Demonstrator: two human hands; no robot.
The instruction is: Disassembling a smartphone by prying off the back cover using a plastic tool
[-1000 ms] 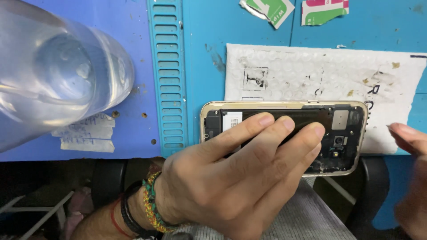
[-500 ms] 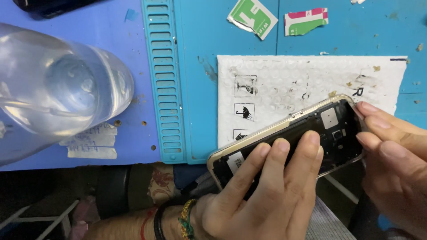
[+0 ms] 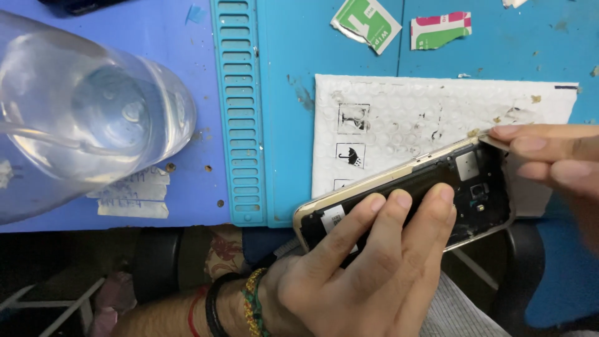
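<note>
My left hand (image 3: pixel 368 268) grips an opened smartphone (image 3: pixel 474 187) with a gold frame and its dark inner parts showing. The phone is tilted, its right end raised over a white bubble-wrap pad (image 3: pixel 399 125). My right hand (image 3: pixel 549 156) comes in from the right, its fingers pinched at the phone's upper right corner on a thin flat piece; what that piece is I cannot tell. Beaded and cord bracelets circle my left wrist (image 3: pixel 249 306).
A clear plastic bottle (image 3: pixel 81 131) lies at the left on a blue work mat (image 3: pixel 187 56). A ribbed teal strip (image 3: pixel 240 112) runs down the mat. Two torn packets, green (image 3: pixel 368 22) and pink-green (image 3: pixel 440 30), lie at the top. The bench edge is below, with a dark chair.
The phone has tilted and moved right and nearer to me. My right hand has come in from the right edge and now pinches at the phone's upper right corner.
</note>
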